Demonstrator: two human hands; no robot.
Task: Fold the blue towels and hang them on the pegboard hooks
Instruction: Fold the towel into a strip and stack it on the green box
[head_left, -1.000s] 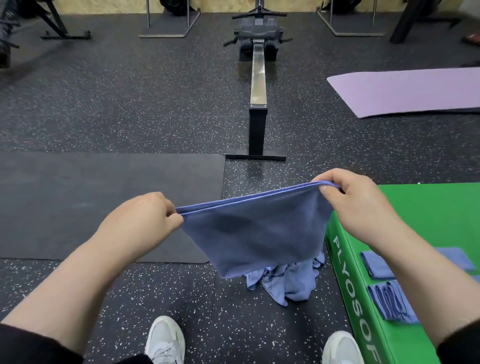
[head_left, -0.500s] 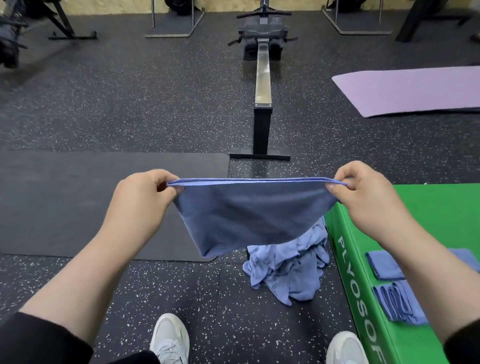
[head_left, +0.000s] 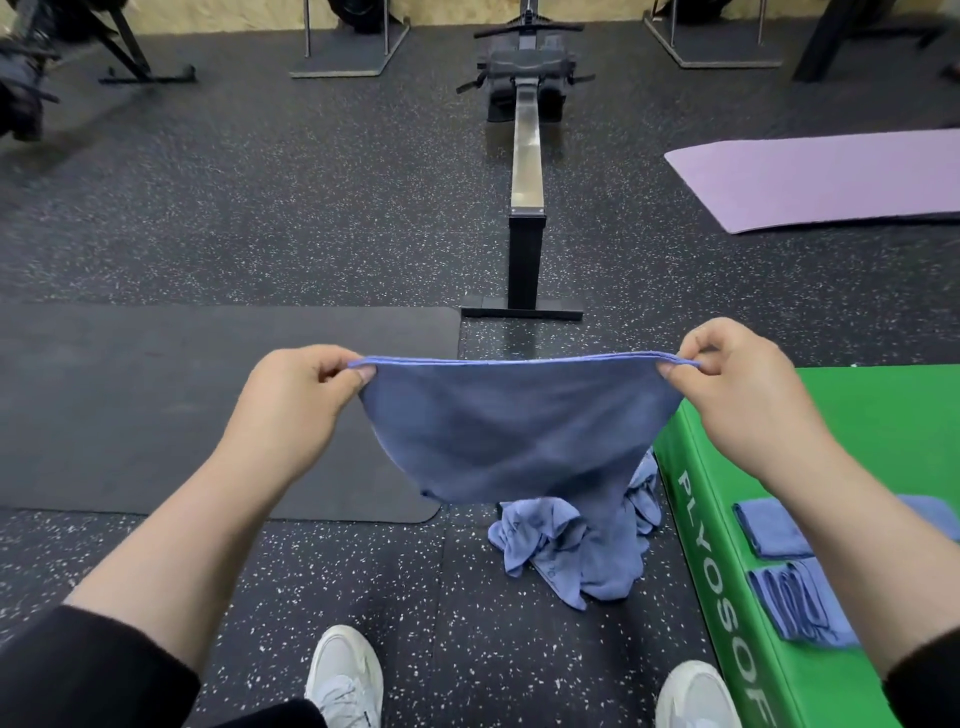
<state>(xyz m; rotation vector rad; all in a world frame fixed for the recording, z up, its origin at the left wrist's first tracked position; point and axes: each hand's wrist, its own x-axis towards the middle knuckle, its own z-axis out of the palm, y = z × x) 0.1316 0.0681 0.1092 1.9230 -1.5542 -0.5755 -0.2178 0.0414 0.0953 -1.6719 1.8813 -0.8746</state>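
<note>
Nearest us, our two white shoes (head_left: 345, 675) stand on the speckled floor (head_left: 156, 234), and above them we hold the blue towel (head_left: 514, 431) doubled in the air; over the last second we have drawn its top edge from a slack slant into a taut, level line, so we judge the first fold squared and ready for the next one. Our left hand (head_left: 298, 400) pinches the left corner and our right hand (head_left: 748, 384) pinches the right corner, fingers curled on the layered hem. Just beyond and below the towel lies a crumpled heap of towels (head_left: 566, 551) waiting on the floor, touching the green plyo box (head_left: 883, 415), a surface that carries folded towels (head_left: 795, 566) at right. A black mat (head_left: 156, 395) lies left, a rowing machine (head_left: 527, 156) stands farther ahead, and a purple mat (head_left: 821, 176) far right; no pegboard is in view, so hanging must wait
</note>
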